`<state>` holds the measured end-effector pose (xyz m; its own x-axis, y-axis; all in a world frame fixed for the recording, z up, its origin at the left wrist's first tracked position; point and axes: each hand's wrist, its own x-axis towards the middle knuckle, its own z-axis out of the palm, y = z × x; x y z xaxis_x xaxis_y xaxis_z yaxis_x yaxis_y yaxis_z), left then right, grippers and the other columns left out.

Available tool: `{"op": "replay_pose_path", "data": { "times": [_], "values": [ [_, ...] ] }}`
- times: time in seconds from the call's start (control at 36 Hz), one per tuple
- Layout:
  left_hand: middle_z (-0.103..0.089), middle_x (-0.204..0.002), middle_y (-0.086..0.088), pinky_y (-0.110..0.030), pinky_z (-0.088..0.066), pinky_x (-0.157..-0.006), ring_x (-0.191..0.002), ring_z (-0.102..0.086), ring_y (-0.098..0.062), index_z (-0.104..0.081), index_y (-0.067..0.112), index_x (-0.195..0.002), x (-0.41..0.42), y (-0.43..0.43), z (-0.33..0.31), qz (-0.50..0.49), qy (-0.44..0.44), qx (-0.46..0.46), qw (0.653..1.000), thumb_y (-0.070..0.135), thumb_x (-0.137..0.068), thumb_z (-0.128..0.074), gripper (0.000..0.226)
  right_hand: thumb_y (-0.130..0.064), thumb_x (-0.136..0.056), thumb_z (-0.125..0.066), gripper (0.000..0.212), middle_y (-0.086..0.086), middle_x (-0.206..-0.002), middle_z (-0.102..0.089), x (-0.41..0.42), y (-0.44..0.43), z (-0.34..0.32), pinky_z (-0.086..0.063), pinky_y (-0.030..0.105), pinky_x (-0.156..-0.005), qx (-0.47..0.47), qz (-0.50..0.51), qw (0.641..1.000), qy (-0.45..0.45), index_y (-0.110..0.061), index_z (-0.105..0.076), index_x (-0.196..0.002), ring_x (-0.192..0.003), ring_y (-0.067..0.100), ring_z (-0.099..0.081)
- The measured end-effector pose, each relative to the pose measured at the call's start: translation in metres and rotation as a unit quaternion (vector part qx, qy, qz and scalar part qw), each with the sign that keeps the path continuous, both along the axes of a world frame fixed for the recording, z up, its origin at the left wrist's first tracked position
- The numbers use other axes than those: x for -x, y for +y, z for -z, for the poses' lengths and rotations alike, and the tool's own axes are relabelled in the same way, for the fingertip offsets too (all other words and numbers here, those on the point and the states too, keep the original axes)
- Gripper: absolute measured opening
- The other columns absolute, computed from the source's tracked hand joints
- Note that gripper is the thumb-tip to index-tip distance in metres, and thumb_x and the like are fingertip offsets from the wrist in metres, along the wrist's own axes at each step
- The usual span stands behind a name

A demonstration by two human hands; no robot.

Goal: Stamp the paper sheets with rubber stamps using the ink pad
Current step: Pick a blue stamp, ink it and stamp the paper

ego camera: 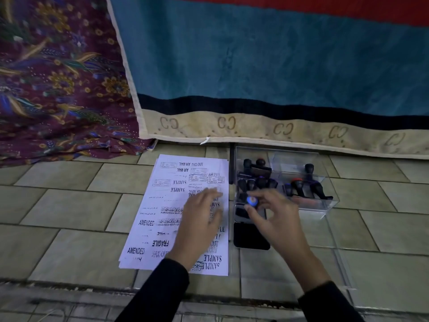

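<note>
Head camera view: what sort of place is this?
Likely the floor of a home: paper sheets lie on beige floor tiles, in front of a floral cloth and a blue blanket.

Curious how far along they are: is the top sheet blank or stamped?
Stamped, and nearly full. The top sheet carries many black prints, such as AMENDED, FRAGILE, SAMPLE and AIR MAIL, from its far edge to its near edge.

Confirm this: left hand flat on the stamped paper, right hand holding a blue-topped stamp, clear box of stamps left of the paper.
One thing is wrong: the head view shows the clear box sitting right of the paper, not left. The left hand lies flat on the paper and the right hand holds the blue-topped stamp.
</note>
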<state>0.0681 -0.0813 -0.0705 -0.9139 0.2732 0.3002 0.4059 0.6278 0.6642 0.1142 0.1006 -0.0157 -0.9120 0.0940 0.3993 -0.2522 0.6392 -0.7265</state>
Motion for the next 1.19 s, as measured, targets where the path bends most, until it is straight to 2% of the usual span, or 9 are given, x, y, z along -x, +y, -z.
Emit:
{"op": "replay_pose_path", "data": {
  "times": [0.08, 0.17, 0.25, 0.42, 0.86, 0.97, 1.03, 1.11, 1.19],
  "values": [
    [-0.047, -0.138, 0.006, -0.039, -0.023, -0.114, -0.134, -0.032, -0.012, -0.052, 0.024, -0.125, -0.012, 0.012, 0.007, 0.01, 0.009, 0.068, 0.998, 0.027, -0.093, -0.044, 0.033, -0.01, -0.075, -0.076, 0.02, -0.008, -0.084, -0.063, -0.018, -0.001, 0.01, -0.045, 0.006, -0.067, -0.025, -0.006, 1.0, 0.007, -0.018, -0.067, -0.092, -0.075, 0.0, -0.06],
    [-0.044, -0.14, 0.005, -0.042, -0.016, -0.117, -0.138, -0.028, -0.012, -0.05, 0.025, -0.125, -0.016, 0.018, 0.01, -0.001, 0.003, 0.097, 0.995, 0.039, -0.09, -0.026, 0.045, -0.014, -0.076, -0.076, 0.019, -0.01, -0.083, -0.061, -0.026, 0.0, 0.016, -0.049, 0.018, -0.065, -0.049, -0.009, 0.999, 0.01, -0.021, -0.065, -0.091, -0.07, 0.002, -0.06],
    [-0.044, -0.142, 0.003, -0.044, -0.019, -0.116, -0.139, -0.028, -0.015, -0.05, 0.024, -0.125, -0.016, 0.019, 0.012, -0.01, 0.006, 0.124, 0.992, 0.043, -0.089, -0.023, 0.049, -0.014, -0.077, -0.075, 0.02, -0.007, -0.085, -0.06, -0.03, 0.002, 0.019, -0.05, 0.023, -0.065, -0.07, -0.021, 0.997, 0.014, -0.018, -0.066, -0.094, -0.069, 0.004, -0.059],
    [-0.035, -0.148, 0.006, -0.04, -0.007, -0.118, -0.142, -0.019, -0.011, -0.046, 0.025, -0.13, -0.018, 0.02, 0.016, -0.009, -0.008, 0.163, 0.987, 0.051, -0.087, -0.015, 0.059, -0.007, -0.075, -0.076, 0.018, -0.006, -0.084, -0.059, -0.032, -0.002, 0.021, -0.044, 0.008, -0.067, -0.085, -0.02, 0.996, 0.023, -0.012, -0.066, -0.089, -0.069, 0.003, -0.054],
    [-0.037, -0.148, 0.005, -0.041, -0.008, -0.118, -0.141, -0.022, -0.012, -0.05, 0.027, -0.128, -0.021, 0.021, 0.014, -0.018, -0.006, 0.158, 0.987, 0.05, -0.09, -0.021, 0.053, -0.002, -0.073, -0.076, 0.02, -0.009, -0.085, -0.057, -0.039, -0.009, 0.025, -0.04, 0.002, -0.073, -0.077, 0.005, 0.997, 0.005, -0.011, -0.065, -0.087, -0.074, -0.001, -0.054],
    [-0.036, -0.147, 0.008, -0.037, -0.003, -0.118, -0.14, -0.023, -0.009, -0.051, 0.028, -0.125, -0.018, 0.02, 0.014, -0.014, -0.029, 0.118, 0.993, 0.042, -0.094, -0.044, 0.035, -0.006, -0.075, -0.075, 0.021, -0.009, -0.085, -0.057, -0.037, -0.006, 0.022, -0.04, 0.002, -0.072, -0.09, -0.006, 0.996, -0.012, -0.014, -0.065, -0.092, -0.073, 0.001, -0.056],
    [-0.041, -0.143, 0.009, -0.036, -0.007, -0.118, -0.137, -0.028, -0.009, -0.053, 0.028, -0.124, -0.013, 0.018, 0.012, -0.009, -0.052, 0.082, 0.995, 0.035, -0.092, -0.053, 0.033, -0.009, -0.076, -0.075, 0.018, -0.008, -0.084, -0.059, -0.032, -0.005, 0.016, -0.044, 0.006, -0.069, -0.086, -0.007, 0.996, -0.017, -0.017, -0.064, -0.088, -0.07, 0.002, -0.058],
    [-0.055, -0.13, 0.007, -0.037, -0.033, -0.109, -0.122, -0.046, -0.009, -0.058, 0.023, -0.121, -0.002, 0.01, 0.0, -0.017, -0.062, 0.0, 0.998, 0.028, -0.09, -0.058, 0.031, -0.013, -0.077, -0.075, 0.017, -0.008, -0.083, -0.062, -0.02, -0.004, 0.002, -0.047, 0.008, -0.066, -0.032, 0.011, 0.999, -0.014, -0.018, -0.066, -0.09, -0.074, 0.004, -0.062],
    [-0.057, -0.127, 0.007, -0.031, -0.038, -0.104, -0.118, -0.049, -0.008, -0.06, 0.021, -0.12, 0.014, -0.006, -0.015, -0.05, -0.043, -0.032, 0.997, 0.027, -0.092, -0.057, 0.029, -0.011, -0.076, -0.075, 0.019, -0.004, -0.085, -0.065, 0.007, -0.008, -0.013, -0.049, 0.008, -0.066, 0.005, 0.025, 1.0, 0.009, -0.017, -0.067, -0.093, -0.071, 0.004, -0.064]
  ]
}}
